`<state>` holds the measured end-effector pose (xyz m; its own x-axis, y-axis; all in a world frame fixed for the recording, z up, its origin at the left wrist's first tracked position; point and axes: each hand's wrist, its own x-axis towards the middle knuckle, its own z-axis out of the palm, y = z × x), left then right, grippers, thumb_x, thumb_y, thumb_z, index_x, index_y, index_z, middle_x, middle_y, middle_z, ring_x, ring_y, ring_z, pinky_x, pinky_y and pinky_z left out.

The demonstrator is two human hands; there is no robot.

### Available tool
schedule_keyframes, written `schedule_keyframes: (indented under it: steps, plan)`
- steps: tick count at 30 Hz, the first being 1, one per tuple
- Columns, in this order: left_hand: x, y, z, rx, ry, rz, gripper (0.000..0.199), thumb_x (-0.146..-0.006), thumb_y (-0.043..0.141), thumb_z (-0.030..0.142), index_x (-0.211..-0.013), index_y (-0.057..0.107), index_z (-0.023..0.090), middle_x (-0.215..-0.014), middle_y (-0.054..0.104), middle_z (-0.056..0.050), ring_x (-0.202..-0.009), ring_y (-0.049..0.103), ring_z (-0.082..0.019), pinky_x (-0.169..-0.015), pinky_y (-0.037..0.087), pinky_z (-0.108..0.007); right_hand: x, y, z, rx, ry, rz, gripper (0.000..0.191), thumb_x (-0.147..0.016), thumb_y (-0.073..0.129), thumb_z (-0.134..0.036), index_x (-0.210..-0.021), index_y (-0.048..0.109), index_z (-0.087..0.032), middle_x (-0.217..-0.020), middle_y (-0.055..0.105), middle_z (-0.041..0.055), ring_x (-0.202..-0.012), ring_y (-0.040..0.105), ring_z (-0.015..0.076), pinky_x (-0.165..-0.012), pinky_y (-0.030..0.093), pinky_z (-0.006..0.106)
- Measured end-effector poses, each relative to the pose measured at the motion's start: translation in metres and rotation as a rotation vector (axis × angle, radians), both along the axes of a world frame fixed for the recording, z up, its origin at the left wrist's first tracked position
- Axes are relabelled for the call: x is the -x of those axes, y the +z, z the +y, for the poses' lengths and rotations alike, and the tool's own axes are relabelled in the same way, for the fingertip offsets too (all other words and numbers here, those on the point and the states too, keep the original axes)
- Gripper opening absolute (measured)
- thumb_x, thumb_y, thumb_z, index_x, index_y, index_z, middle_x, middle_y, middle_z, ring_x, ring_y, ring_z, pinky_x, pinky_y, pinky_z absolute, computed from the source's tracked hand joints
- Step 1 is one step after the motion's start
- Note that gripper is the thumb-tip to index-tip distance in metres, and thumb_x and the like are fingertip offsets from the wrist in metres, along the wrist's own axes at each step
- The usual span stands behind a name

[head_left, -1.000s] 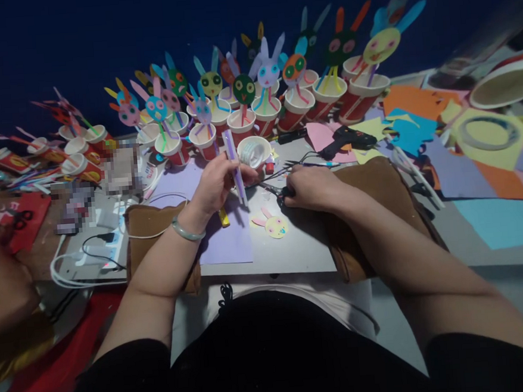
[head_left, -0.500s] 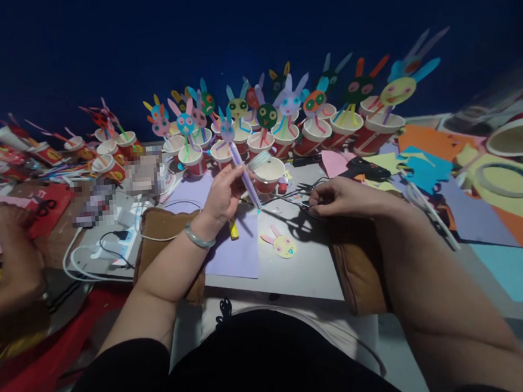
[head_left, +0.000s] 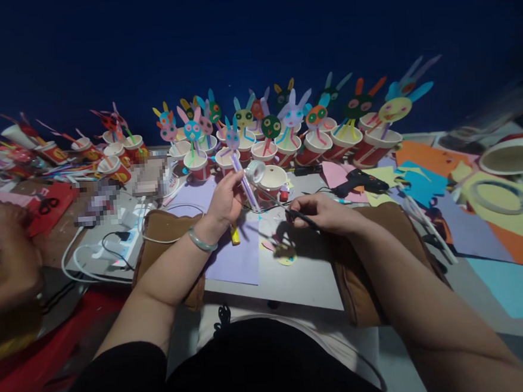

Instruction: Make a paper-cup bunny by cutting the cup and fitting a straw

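My left hand (head_left: 226, 199) pinches upright purple strips (head_left: 245, 184). A shiny round item (head_left: 254, 172) is beside its fingers, in front of a white-rimmed cup (head_left: 273, 177); whether the hand holds it is unclear. My right hand (head_left: 314, 211) is closed around a thin dark tool (head_left: 302, 217) whose slender end points toward the strips; its exact shape is blurred. Below it, a yellow paper rabbit face (head_left: 286, 257) lies partly in shadow on the table. Purple paper (head_left: 234, 263) lies under my left wrist, with a small yellow item (head_left: 234, 235) on it.
Red cups (head_left: 316, 150) with paper rabbits line the back. A black glue gun (head_left: 361, 181) is behind my right hand. Brown cushions (head_left: 359, 284) are under my forearms. A power strip (head_left: 128, 241) and another person's arm (head_left: 12, 255) are at left, coloured paper (head_left: 509, 286) at right.
My right hand has moved left, toward the strips, and the dark tool now shows in its grip. The round item appears turned beside my left hand. The glue gun is less hidden.
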<state>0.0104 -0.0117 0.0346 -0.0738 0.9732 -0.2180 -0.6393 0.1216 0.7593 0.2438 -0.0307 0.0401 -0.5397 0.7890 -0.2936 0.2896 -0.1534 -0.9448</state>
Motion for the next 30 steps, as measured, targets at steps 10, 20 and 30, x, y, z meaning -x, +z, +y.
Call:
schedule_keyframes:
  steps: [10, 20, 30]
  plan:
    - [0.000, 0.006, -0.004, 0.005, -0.069, -0.008, 0.015, -0.094, 0.060, 0.016, -0.080, 0.055, 0.020, -0.072, 0.069, 0.002, -0.056, 0.063, -0.008, -0.057, 0.049, -0.019, 0.004, -0.002, -0.002, -0.058, 0.103, 0.020, 0.069, -0.062, 0.088, -0.079, -0.080, 0.060, -0.019, -0.072, 0.056, -0.0039, -0.067, 0.045, 0.0109, -0.062, 0.034, 0.026]
    - [-0.002, 0.001, -0.005, -0.039, -0.050, 0.090, 0.015, -0.093, 0.061, 0.015, -0.079, 0.057, 0.020, -0.067, 0.065, 0.004, -0.062, 0.068, -0.011, -0.068, 0.056, -0.024, -0.007, -0.004, 0.005, -0.073, 0.157, -0.071, 0.065, -0.064, 0.084, -0.078, -0.079, 0.057, -0.021, -0.075, 0.059, -0.0023, -0.069, 0.052, 0.0126, -0.064, 0.043, 0.026]
    - [-0.006, -0.001, -0.013, -0.081, -0.140, 0.128, 0.018, -0.093, 0.064, 0.017, -0.077, 0.056, 0.020, -0.069, 0.066, 0.003, -0.063, 0.070, -0.013, -0.066, 0.056, -0.027, 0.003, -0.002, 0.000, -0.126, 0.090, -0.017, 0.071, -0.065, 0.078, -0.088, -0.081, 0.061, -0.020, -0.075, 0.059, 0.0002, -0.066, 0.050, 0.0137, -0.062, 0.043, 0.028]
